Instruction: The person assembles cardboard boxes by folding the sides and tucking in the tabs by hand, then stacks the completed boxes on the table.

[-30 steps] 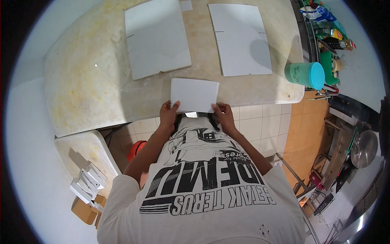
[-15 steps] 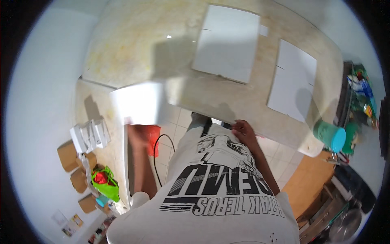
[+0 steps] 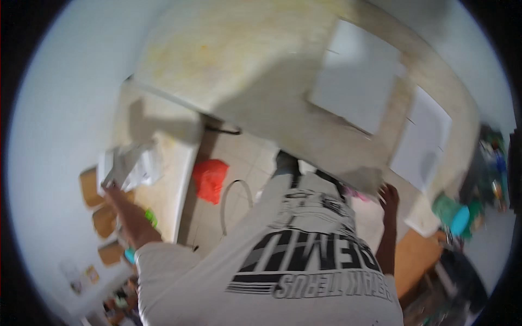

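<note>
left grip: fingers at the near-left edge of the white folded pieces (image 3: 148, 165) on the side tabletop (image 3: 166, 204); blur here, so cannot tell whether the left hand (image 3: 117, 199) pinches one or only touches the group. right grip: the fingers of the right hand (image 3: 389, 198) look loosely apart, with nothing visible between them, just beside the edge of the main tabletop (image 3: 255, 100).

handling (judged by eye only, no weight felt): the pieces look like thin card, so probably light, springy across a panel and weak along a fold. they should crease or dent sooner than break; the flat faces may slide on one another. best hold is likely a light pinch on an outer edge, thumb on one face and fingers on the other, away from the folds.

pose: left arm stretched well out to the person's left, forearm slanting from the sleeve up to the pieces. right arm bent, forearm roughly upright in view, hand low.

further out: two flat white sheets, one (image 3: 356, 76) nearer the middle and one (image 3: 421, 141) farther right, lie apart on the main tabletop.
</note>
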{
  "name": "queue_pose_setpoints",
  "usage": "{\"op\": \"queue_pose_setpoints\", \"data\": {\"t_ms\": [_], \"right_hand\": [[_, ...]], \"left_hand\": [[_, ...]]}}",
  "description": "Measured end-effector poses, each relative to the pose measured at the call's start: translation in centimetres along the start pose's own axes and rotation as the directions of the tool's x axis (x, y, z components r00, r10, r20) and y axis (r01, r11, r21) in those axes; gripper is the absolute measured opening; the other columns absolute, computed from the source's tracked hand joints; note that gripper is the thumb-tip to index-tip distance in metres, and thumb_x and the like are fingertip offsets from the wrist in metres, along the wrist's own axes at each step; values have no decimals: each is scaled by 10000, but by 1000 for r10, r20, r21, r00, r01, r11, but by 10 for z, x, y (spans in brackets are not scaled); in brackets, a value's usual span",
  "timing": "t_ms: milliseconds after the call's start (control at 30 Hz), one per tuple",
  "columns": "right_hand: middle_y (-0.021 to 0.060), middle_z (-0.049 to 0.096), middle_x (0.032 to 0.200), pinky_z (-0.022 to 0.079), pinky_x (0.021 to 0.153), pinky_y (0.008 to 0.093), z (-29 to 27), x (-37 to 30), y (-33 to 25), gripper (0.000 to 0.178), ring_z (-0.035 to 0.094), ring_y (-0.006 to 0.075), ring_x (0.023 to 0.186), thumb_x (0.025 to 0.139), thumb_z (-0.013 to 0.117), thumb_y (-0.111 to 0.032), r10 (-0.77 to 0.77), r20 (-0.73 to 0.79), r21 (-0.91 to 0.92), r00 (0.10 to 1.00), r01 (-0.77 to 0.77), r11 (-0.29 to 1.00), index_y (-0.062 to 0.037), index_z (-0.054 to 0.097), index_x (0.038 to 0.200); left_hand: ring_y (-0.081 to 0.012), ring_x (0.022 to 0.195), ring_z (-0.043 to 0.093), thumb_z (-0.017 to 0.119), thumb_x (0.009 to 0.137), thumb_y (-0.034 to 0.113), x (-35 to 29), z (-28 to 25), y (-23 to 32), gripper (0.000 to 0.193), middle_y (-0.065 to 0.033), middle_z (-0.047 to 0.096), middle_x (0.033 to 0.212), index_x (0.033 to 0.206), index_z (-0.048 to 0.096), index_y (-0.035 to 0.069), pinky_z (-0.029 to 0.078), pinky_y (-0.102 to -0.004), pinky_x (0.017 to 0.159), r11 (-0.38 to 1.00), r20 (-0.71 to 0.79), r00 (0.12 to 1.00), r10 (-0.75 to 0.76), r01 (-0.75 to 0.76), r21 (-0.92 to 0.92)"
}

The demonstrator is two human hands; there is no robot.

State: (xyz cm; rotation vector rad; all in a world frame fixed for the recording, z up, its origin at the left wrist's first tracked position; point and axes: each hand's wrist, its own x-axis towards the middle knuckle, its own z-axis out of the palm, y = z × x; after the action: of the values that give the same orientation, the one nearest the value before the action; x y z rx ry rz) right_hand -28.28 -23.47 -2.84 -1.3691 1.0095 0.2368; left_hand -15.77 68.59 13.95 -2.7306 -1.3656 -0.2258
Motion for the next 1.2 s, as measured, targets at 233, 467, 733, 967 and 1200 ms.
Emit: {"op": "queue_pose_setpoints", "data": {"t_ms": [233,467,733,967,1200], "right_hand": [[84,601,988,459,707,320,21,30,-15,247,591,190,864,816,609,-220,-464,-321,-412,826,319,853,-44,588,988],[187,369,1289,403,894,449,-8,65,-58,705,442,375,1101,650,721,-451,-816,-327,-924,476,18,381,-62,482,1188],[262,236,1370,431,879,494,7,73,-65,849,387,530,1109,708,612,-530,-442,143,-980,886,188,59,-91,273,1351],[269,230,1369,495,803,467,5,72,-77,732,420,554,1059,802,523,-478,-338,362,-931,869,356,-83,-57,269,1343],[228,275,1368,545,640,432,-6,83,-62,691,503,494,1006,813,498,-494,-401,462,-887,791,406,-220,-85,300,1334]], "left_hand": [[-260,839,583,585,796,336,21,1,-7,487,-117,604,944,1147,436,33,487,-393,697,914,-54,997,-57,74,399],[-282,848,566,608,755,371,-19,-10,57,466,-131,579,931,1066,514,36,469,-427,676,925,-567,755,-330,380,-33],[-308,1040,487,590,790,72,-233,29,298,200,-178,544,1026,962,562,-25,388,-407,883,199,-662,478,578,-869,-453],[-259,1000,545,567,693,-80,-498,31,461,223,-112,578,1025,866,602,56,427,-331,862,-153,-145,-53,988,-453,-878],[-242,841,599,540,797,73,-630,90,516,200,-132,607,924,988,552,14,472,-313,746,134,216,-411,886,-219,-967]]}}
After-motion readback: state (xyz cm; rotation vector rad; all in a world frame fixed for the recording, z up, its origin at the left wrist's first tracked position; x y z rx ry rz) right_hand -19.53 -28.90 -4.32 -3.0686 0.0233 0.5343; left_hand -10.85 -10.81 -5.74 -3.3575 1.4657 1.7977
